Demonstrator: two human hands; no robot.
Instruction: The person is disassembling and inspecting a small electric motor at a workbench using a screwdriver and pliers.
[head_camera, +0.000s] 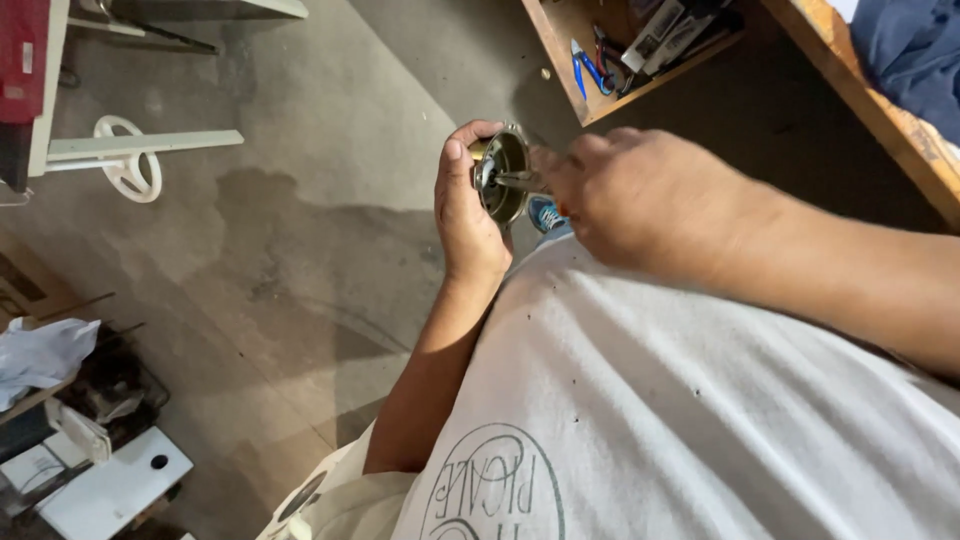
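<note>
My left hand (465, 215) grips a round brass-coloured metal part (500, 170) with a shiny hollow centre, held upright in front of my chest. My right hand (640, 195) reaches across from the right and holds a thin metal tool (520, 181) whose tip pokes into the middle of the round part. The tool's handle is hidden inside my fingers. My white printed shirt (650, 400) fills the lower right of the head view.
A wooden shelf (600, 100) at the top holds blue-handled pliers (582, 66) and other small tools. A white wheel-shaped piece on a pale bar (130, 160) stands at the left. Crumpled cloth (40, 355) and white boxes (110, 485) lie at the lower left on the concrete floor.
</note>
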